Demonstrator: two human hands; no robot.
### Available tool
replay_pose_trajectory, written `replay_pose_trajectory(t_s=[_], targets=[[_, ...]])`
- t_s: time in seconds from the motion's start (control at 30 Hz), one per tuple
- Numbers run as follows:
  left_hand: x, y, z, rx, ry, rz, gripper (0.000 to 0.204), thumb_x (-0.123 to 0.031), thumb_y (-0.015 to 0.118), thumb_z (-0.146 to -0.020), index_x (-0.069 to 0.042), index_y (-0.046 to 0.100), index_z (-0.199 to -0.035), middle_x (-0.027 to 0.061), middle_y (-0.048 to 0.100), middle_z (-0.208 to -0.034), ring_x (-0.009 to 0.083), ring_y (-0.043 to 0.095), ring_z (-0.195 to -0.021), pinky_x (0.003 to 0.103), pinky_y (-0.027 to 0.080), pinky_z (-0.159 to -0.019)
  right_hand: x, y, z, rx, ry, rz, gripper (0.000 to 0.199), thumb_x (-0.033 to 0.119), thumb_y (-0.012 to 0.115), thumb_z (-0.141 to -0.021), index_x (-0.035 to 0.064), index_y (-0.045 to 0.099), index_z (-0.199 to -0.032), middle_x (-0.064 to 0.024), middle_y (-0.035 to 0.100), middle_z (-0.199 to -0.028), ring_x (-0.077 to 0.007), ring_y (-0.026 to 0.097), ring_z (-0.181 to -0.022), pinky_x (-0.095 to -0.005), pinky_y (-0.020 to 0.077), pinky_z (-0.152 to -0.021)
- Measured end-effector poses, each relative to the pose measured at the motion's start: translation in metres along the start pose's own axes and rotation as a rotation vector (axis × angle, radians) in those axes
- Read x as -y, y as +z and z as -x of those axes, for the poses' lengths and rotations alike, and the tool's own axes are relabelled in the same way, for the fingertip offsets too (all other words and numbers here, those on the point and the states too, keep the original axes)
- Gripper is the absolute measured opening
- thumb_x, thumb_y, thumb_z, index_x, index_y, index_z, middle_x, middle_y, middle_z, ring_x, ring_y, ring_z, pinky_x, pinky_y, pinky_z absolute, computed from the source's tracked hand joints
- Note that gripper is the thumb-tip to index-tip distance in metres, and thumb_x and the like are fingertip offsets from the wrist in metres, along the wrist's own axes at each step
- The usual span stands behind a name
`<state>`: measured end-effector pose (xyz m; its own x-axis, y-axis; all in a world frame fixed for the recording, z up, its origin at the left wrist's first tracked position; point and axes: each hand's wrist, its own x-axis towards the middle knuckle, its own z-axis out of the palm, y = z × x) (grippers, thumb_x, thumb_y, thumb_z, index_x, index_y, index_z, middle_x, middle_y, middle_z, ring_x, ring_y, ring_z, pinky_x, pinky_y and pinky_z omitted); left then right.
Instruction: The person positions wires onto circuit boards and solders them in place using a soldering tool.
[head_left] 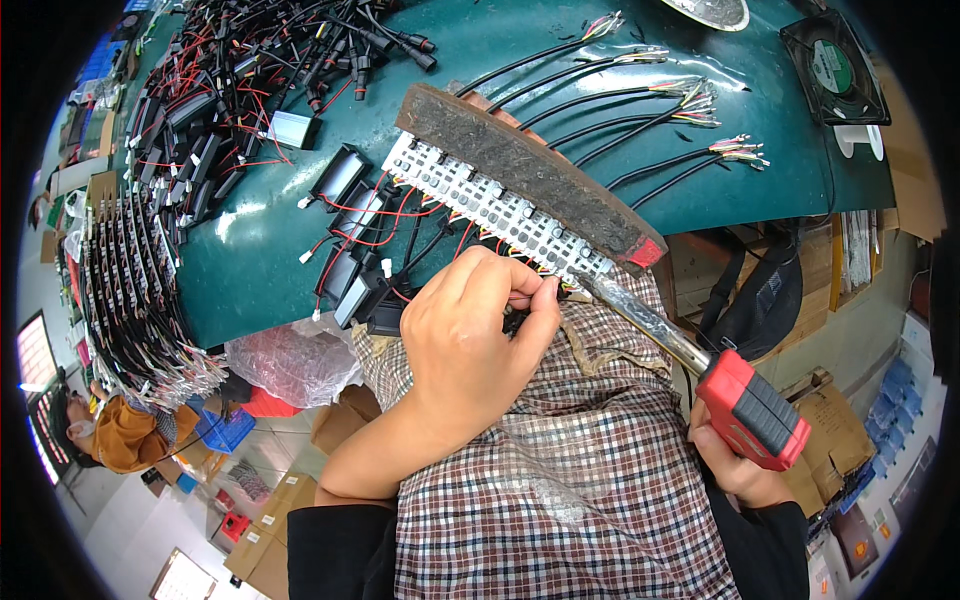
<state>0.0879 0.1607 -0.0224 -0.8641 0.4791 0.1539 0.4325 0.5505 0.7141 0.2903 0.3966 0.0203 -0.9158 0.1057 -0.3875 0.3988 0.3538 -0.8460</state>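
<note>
Fan [835, 68] and black bag [765, 300] around a green table [790, 180]

The square fan sits at the table's far right, near a shallow metal dish [712, 10]. Below it, the bag has straps. Lower right, a cardboard box [835, 430] lies near blue bins [893, 405]. At left, crumpled clear plastic [290, 362] shows below the table edge; beyond, a person in orange-brown [135, 437] beside a blue crate [226, 432].

Nothing legible. Rnd green-and-white label [830, 66] on hub of blk fan [858, 98], far R: print too sm. to read. Cardboard ctns [272, 535], near L: sm. dk marks, unreadable at this res.
</note>
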Motion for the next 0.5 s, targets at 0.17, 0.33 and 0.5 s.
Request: replay_pose_trajectory(t_s=[0.17, 0.33, 0.5], targets=[[-0.0017, 0.0007, -0.0003, 0.006, 0.001, -0.012, 0.018, -0.002, 0.082, -0.081, -0.004, 0.065, -0.078, 0.0058, 0.064, -0.073, 0.0171, 0.064, -0.061, 0.03, 0.049, -0.055, -0.0006, -0.0019, 0.0008, 0.011, 0.028, -0.009, 0.022, 0.008, 0.078, -0.073, 0.0027, 0.071, -0.093, -0.0111, 0.07, -0.084, -0.0319, 0.071, -0.073, -0.0394, 0.0555, -0.066], [-0.0026, 0.0012, -0.0001, 0.005, -0.007, -0.011, 0.018, -0.002, 0.082, -0.081, -0.004, 0.065, -0.078, 0.0058, 0.065, -0.073, 0.017, 0.064, -0.061, 0.029, 0.05, -0.056, 0.0042, 0.0018, -0.0053, -0.004, 0.009, -0.027, 0.022, 0.009, 0.078, -0.074, 0.0023, 0.071, -0.094, -0.0116, 0.07, -0.085, -0.032, 0.071, -0.074, -0.0396, 0.0558, -0.067], [-0.0027, 0.0009, -0.0007, 0.008, -0.007, -0.006, 0.018, -0.001, 0.082, -0.08, -0.003, 0.065, -0.078, 0.0058, 0.065, -0.073, 0.0168, 0.064, -0.061, 0.029, 0.05, -0.055, 0.0019, -0.0015, -0.0037, 0.017, 0.009, -0.012, 0.023, 0.008, 0.078, -0.072, 0.0024, 0.071, -0.093, -0.0109, 0.07, -0.084, -0.0312, 0.07, -0.072, -0.039, 0.0554, -0.066]])
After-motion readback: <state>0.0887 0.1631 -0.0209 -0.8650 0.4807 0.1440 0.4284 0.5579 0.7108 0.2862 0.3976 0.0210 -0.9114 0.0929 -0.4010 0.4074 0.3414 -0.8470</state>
